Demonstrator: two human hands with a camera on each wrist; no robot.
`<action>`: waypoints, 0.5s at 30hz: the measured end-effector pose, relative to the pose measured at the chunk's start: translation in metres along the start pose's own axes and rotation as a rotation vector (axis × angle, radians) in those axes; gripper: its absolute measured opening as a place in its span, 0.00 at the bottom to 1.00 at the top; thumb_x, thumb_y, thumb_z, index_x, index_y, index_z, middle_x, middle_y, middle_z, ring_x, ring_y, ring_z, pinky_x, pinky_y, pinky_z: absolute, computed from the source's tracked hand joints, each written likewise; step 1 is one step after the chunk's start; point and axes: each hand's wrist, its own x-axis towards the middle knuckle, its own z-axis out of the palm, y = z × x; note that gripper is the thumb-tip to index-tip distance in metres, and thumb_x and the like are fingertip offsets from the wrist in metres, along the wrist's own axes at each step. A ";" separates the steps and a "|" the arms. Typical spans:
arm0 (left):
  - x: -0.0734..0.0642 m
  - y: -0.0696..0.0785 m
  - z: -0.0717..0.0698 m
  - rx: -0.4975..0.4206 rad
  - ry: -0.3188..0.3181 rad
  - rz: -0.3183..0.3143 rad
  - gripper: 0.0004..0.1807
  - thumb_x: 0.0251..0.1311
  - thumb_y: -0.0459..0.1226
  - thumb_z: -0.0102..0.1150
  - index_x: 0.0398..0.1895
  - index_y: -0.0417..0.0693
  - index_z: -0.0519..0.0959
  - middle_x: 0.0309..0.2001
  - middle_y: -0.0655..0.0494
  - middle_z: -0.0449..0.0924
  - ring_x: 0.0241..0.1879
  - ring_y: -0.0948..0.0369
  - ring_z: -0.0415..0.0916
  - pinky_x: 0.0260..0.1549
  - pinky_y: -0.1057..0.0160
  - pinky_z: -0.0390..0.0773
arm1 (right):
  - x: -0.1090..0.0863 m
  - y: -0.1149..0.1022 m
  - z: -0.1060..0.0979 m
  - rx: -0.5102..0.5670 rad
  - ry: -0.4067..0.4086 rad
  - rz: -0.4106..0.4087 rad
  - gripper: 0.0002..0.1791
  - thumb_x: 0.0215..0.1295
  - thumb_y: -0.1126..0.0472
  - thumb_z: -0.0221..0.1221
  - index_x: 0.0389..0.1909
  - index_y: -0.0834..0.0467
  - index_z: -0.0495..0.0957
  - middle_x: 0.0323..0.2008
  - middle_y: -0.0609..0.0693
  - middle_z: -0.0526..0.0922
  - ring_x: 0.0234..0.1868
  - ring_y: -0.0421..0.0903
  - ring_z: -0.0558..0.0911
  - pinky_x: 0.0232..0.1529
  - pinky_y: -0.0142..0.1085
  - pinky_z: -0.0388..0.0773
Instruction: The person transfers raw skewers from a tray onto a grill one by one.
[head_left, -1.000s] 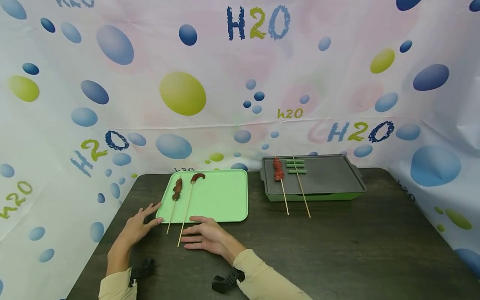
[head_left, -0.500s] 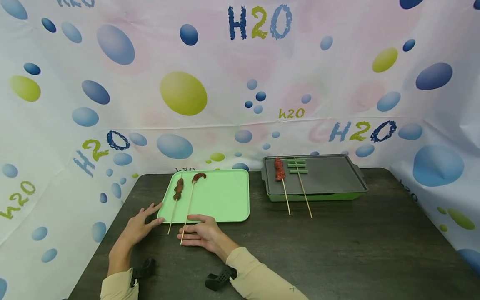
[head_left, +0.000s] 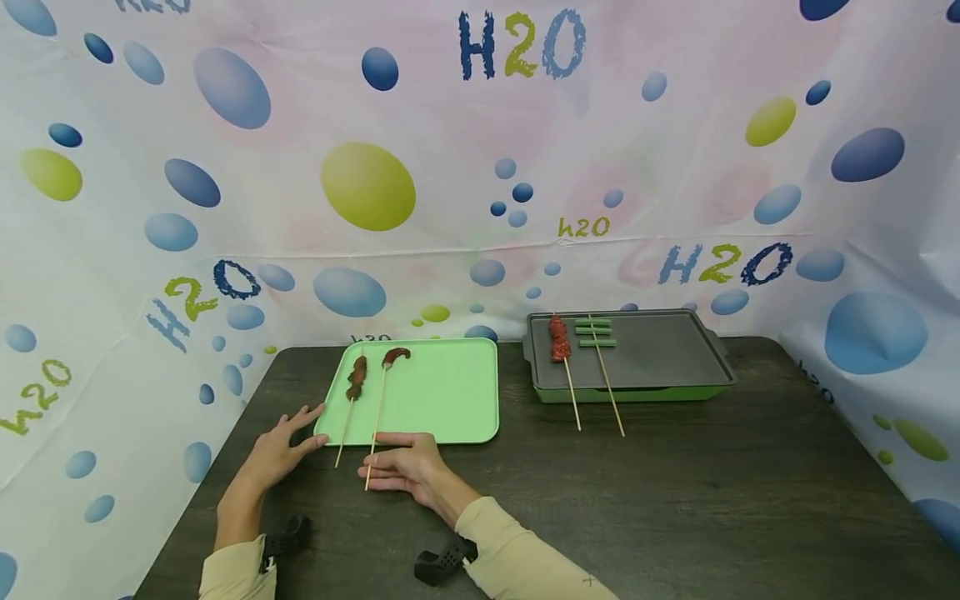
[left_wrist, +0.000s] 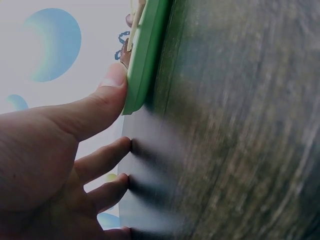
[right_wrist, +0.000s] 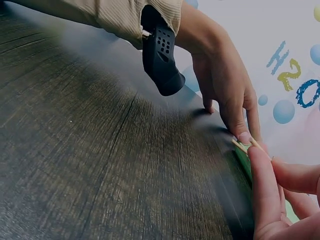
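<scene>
On the green tray (head_left: 442,400) lie two skewers. One skewer (head_left: 356,379) carries brown chunks. The other, a skewer with a curled dark red piece (head_left: 396,356), has its stick running past the front rim. My right hand (head_left: 412,471) pinches that stick between thumb and fingers; in the right wrist view the thumb (right_wrist: 297,177) and a finger meet at it. My left hand (head_left: 273,454) rests at the tray's front left corner with fingers spread. The left wrist view shows the thumb (left_wrist: 112,80) touching the tray rim, the other fingertips on the table.
Right of the tray stands a grey grill plate (head_left: 667,350) on a green base. A red meat skewer (head_left: 557,340) and a skewer of green pieces (head_left: 594,333) lie on it, sticks overhanging the front. A patterned cloth hangs behind the dark table (head_left: 675,500).
My right hand has moved slightly left to the stick and its fingers have closed on it. The stick's near end has shifted a little right. My left hand stays at the tray corner.
</scene>
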 end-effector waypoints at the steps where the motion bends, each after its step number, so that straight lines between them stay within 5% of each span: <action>1: 0.000 0.000 0.000 0.000 0.000 -0.002 0.40 0.71 0.50 0.61 0.77 0.38 0.62 0.74 0.25 0.54 0.72 0.21 0.43 0.62 0.19 0.51 | -0.001 0.000 0.000 -0.005 -0.003 -0.001 0.26 0.64 0.77 0.63 0.64 0.67 0.78 0.41 0.64 0.89 0.42 0.58 0.90 0.43 0.46 0.87; 15: -0.002 0.000 -0.002 -0.022 -0.004 0.003 0.40 0.70 0.51 0.62 0.77 0.39 0.63 0.75 0.25 0.53 0.72 0.21 0.41 0.61 0.18 0.50 | -0.028 -0.014 -0.009 -0.028 -0.070 -0.058 0.28 0.66 0.73 0.64 0.68 0.65 0.75 0.50 0.71 0.84 0.43 0.54 0.90 0.43 0.42 0.87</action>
